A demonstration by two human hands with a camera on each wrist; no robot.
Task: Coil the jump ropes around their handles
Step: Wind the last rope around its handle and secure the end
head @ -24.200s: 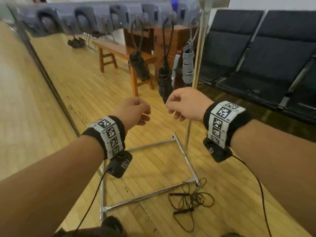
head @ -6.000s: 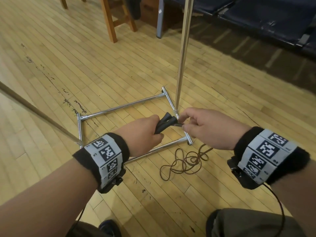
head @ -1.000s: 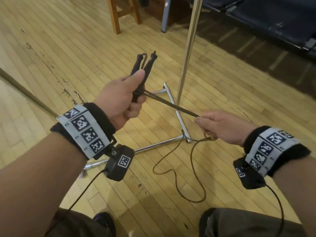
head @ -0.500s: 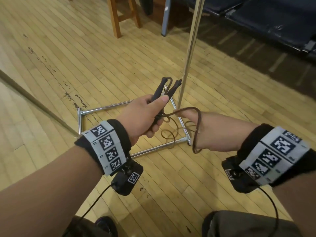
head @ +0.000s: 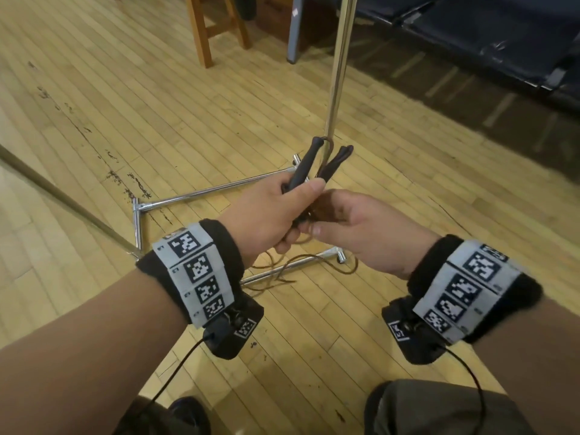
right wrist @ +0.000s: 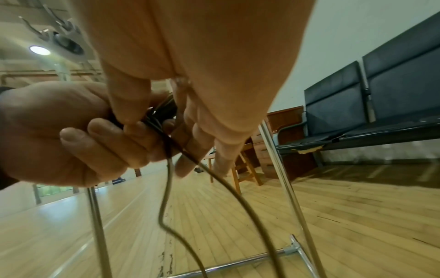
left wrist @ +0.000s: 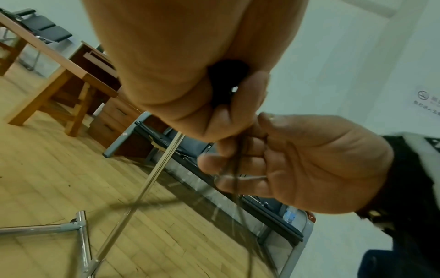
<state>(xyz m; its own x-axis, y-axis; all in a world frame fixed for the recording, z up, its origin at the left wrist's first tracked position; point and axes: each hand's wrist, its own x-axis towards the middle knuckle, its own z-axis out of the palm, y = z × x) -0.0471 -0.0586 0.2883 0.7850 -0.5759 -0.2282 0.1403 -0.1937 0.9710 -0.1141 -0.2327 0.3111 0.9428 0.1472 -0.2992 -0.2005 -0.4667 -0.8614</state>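
Two dark jump-rope handles (head: 309, 166) stick up side by side from my left hand (head: 301, 196), which grips them in its fist. Thin brown rope (head: 282, 271) runs from the handles down to a loose tangle on the floor. My right hand (head: 314, 224) is tucked just under the left fist and pinches the rope there. In the right wrist view, a few turns of rope (right wrist: 159, 116) lie round the handles, and two strands (right wrist: 166, 188) hang below. The left wrist view shows the rope (left wrist: 235, 169) crossing my right fingers (left wrist: 228, 184).
A chrome rack base (head: 219, 191) lies on the wooden floor under my hands, and its upright pole (head: 337, 73) rises just behind the handles. A wooden bench leg (head: 201, 36) and dark seats (head: 470, 32) stand further back. My knee (head: 439, 409) is at bottom right.
A second ago my right hand held the rope stretched out to the right. It has since swung the rope in a loop back to the handles and now sits under my left fist.
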